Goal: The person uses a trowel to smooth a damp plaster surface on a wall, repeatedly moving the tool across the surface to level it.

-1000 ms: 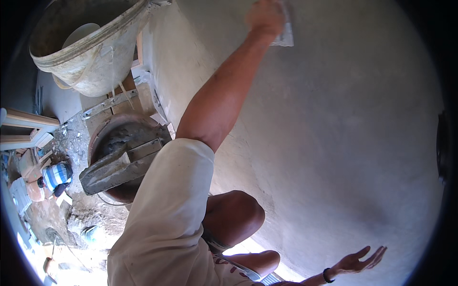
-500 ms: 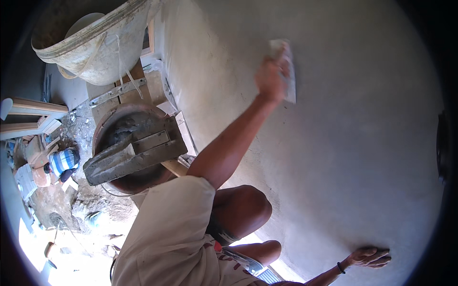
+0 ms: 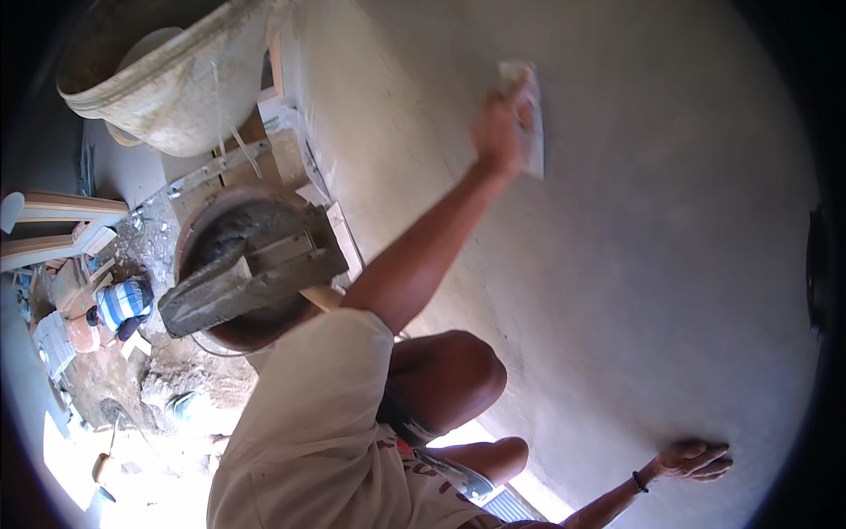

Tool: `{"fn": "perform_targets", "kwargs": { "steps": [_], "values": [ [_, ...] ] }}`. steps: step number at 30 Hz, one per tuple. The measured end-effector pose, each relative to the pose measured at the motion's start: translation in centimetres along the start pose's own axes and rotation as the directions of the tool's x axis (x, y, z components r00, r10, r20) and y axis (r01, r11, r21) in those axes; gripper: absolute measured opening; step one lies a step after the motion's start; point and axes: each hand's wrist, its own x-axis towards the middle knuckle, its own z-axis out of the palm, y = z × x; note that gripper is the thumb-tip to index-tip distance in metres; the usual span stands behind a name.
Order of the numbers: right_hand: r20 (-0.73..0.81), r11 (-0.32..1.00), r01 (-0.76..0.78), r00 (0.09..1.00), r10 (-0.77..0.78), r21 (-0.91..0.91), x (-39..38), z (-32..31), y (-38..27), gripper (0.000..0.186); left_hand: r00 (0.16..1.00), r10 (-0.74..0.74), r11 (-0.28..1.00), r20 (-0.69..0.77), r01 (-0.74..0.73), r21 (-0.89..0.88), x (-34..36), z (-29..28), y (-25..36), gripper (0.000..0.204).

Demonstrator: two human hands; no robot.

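My left hand (image 3: 500,132) grips a flat, pale trowel (image 3: 532,150) against the grey plastered wall (image 3: 670,238); motion blurs both. At lower right, my right hand (image 3: 692,460) rests on the same wall, fingers stretched and slightly bent, holding nothing. Left of my left arm is a round tub (image 3: 211,212) of grey mortar, with a long mortar-coated tool or board (image 3: 194,298) lying across it and a wooden handle (image 3: 322,297) sticking out beneath.
A large dirty white bucket (image 3: 167,106) stands at upper left. Wooden frames (image 3: 53,203) lean at far left, above a co-worker (image 3: 123,301) in a blue-striped top, bent among boards and rubble on the ground. My bent knees lie below my left arm.
Since a second ago my left hand and trowel have come down from the top edge, then risen slightly. My right hand went from palm-up to lying on the wall, then shifted a little upward.
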Motion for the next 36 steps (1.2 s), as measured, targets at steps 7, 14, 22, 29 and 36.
{"fn": "perform_targets", "kwargs": {
  "steps": [7,14,22,29,36],
  "values": [
    [0.001,1.000,-0.007,1.000,0.007,0.019,0.2,0.2,-0.6,0.052,0.897,-0.437,0.898,0.068,0.430,0.093,-1.2,0.6,-11.2,0.043],
    [-0.043,1.000,0.016,0.999,-0.015,0.016,-0.6,0.4,0.1,0.051,0.995,-0.005,0.982,0.100,0.024,-0.186,-11.3,1.3,-5.5,0.040],
    [-0.018,0.998,0.060,0.998,-0.061,-0.026,-0.5,0.3,0.4,0.051,0.987,-0.159,0.987,0.002,0.158,0.032,-0.2,0.5,-7.1,0.044],
    [-0.026,1.000,0.023,0.999,-0.023,-0.015,-0.3,0.6,-0.4,0.054,0.777,-0.615,0.777,0.135,0.626,-0.062,2.0,-0.4,-14.1,0.039],
    [-0.013,0.998,0.055,0.998,-0.055,-0.013,0.0,-0.3,-0.5,0.051,0.921,-0.385,0.915,0.062,0.389,-0.108,-4.0,0.4,-6.7,0.039]
  ]
}}
